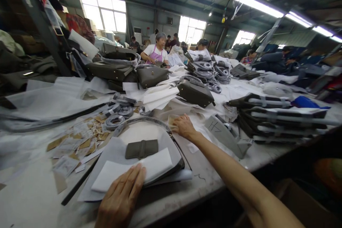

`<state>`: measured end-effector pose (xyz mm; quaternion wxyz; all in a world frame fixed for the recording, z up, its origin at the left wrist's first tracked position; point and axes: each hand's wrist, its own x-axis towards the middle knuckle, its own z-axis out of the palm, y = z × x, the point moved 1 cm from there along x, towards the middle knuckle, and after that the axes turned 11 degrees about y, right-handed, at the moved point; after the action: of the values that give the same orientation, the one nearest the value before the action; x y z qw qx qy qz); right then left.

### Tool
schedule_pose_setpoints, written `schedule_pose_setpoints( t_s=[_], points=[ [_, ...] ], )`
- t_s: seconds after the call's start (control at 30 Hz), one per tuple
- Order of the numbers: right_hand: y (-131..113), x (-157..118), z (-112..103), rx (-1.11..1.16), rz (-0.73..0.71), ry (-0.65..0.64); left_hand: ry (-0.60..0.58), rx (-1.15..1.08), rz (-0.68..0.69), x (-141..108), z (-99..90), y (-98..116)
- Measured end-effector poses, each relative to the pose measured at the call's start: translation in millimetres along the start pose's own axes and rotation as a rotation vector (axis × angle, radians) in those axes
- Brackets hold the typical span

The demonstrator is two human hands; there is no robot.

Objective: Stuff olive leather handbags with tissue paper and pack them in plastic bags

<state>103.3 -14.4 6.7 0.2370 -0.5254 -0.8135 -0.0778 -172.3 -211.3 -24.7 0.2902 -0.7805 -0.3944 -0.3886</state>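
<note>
My left hand lies on a folded white paper with its fingers stretched out, holding nothing. The paper rests on a dark bag lying flat, with a wrapped handle arching behind it. A small olive-green wallet-like piece with a strap sits above the paper. My right hand reaches past the bag's far right side, its fingers bent over a small pale yellowish piece; its kind is unclear. Right of that hand stands a grey tape dispenser with handwritten marks.
Tags and small packets lie scattered at left beside wrapped coiled straps. Dark bags and white sheets fill the far side. Stacked flat bag parts stand at right. A co-worker in a purple apron works opposite.
</note>
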Motion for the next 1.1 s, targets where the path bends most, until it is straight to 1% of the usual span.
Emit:
schedule_pose_setpoints(
  t_s=[0.07,0.13,0.27,0.33,0.4,0.47,0.57,0.63,0.7,0.8,0.9,1.0,1.1],
  points=[
    [6.6,6.2,-3.8,0.027,0.021,0.013,-0.003,0.016,0.014,0.2,-0.9,-0.4],
    [18.0,3.3,-19.2,0.037,0.064,0.053,-0.007,0.015,0.014,-0.2,-0.4,0.5],
    [48.4,-21.8,-61.9,0.048,0.247,0.149,-0.022,0.000,-0.005,-0.5,1.7,2.8],
    [61.7,-40.2,-72.2,0.055,0.370,0.124,-0.019,-0.006,-0.009,0.2,2.2,3.5],
    [71.5,-59.5,-69.3,0.042,0.458,0.045,-0.016,-0.010,-0.016,0.4,2.6,4.4],
    [77.3,-77.2,-56.6,0.033,0.486,-0.010,-0.017,-0.019,-0.030,-0.3,3.2,5.4],
    [80.8,-96.3,-34.4,0.035,0.475,-0.015,-0.008,-0.030,-0.055,-2.4,3.6,6.6],
    [82.0,-103.1,-26.5,0.032,0.487,-0.008,-0.006,-0.025,-0.054,-3.1,3.4,7.1],
    [84.7,-105.9,-26.6,0.039,0.496,-0.002,-0.012,-0.013,-0.036,-2.7,3.2,7.2],
    [91.9,-107.3,-35.1,0.041,0.514,0.023,-0.011,0.000,-0.024,-1.9,3.6,7.3],
    [97.0,-111.0,-39.5,0.033,0.540,0.051,0.036,0.001,-0.030,-1.9,4.7,7.3],
    [95.0,-116.1,-35.6,0.055,0.561,0.063,0.032,0.014,-0.017,-2.8,5.6,7.4],
    [90.9,-117.9,-34.6,0.078,0.588,0.124,0.005,0.025,-0.003,-4.1,6.4,7.7]
  ],
)
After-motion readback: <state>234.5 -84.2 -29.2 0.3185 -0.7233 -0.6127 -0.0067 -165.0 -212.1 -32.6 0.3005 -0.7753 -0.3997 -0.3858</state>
